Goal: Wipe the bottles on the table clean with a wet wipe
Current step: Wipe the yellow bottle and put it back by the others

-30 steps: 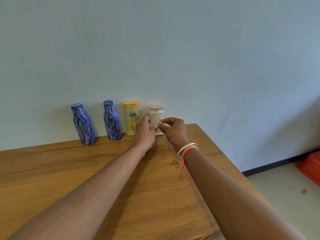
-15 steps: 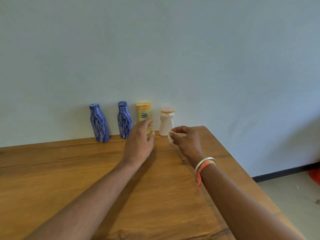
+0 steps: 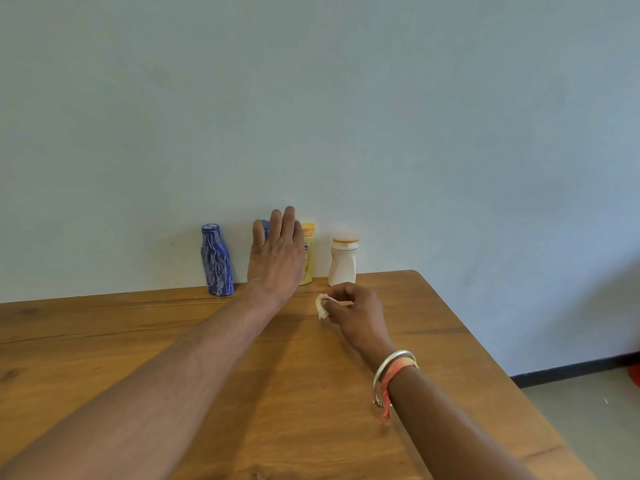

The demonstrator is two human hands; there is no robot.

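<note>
Four containers stand in a row against the wall at the back of the wooden table. From the left: a blue patterned bottle, a second blue bottle almost wholly hidden behind my left hand, a yellow tube, and a white bottle with an orange-rimmed cap. My left hand is raised with straight fingers in front of the second blue bottle and the tube. My right hand pinches a small crumpled white wet wipe just above the table, in front of the white bottle.
A pale blue wall rises directly behind the bottles. The table's right edge runs diagonally toward the lower right, with grey floor beyond it and a red object at the frame's right border.
My left hand let go of the white bottle and moved left and up, in front of the second blue bottle. My right hand drew back from the white bottle with the wipe.
</note>
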